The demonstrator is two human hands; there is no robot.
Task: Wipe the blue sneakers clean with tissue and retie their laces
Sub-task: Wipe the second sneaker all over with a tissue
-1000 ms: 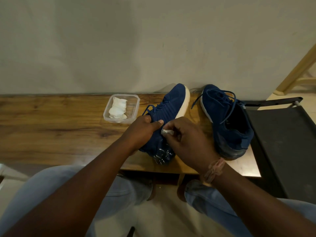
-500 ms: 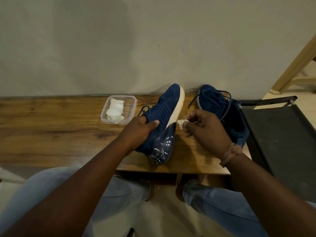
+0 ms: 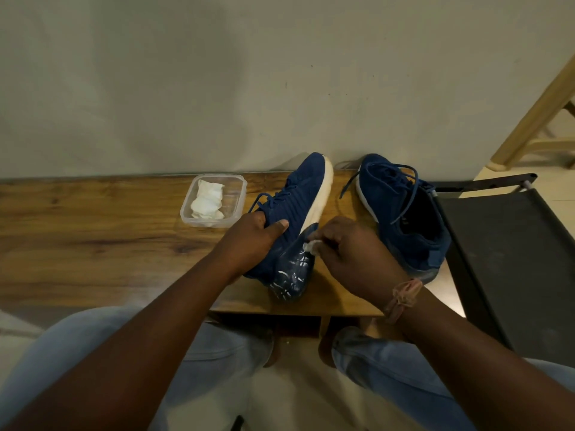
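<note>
Sneaker (image 3: 298, 219) tilted on its side, gripped by left hand (image 3: 252, 241); right hand (image 3: 351, 253) pinches tissue (image 3: 312, 246) against it.

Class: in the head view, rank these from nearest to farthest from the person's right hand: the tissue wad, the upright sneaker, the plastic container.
From the right hand:
1. Tissue wad, pinched in its fingers.
2. Upright sneaker, on its right.
3. Plastic container, far left, beyond the tilted sneaker.

Left hand (image 3: 252, 236) gripping sneaker (image 3: 298, 200); right hand (image 3: 351, 250) pinching tissue (image 3: 312, 245)
</note>
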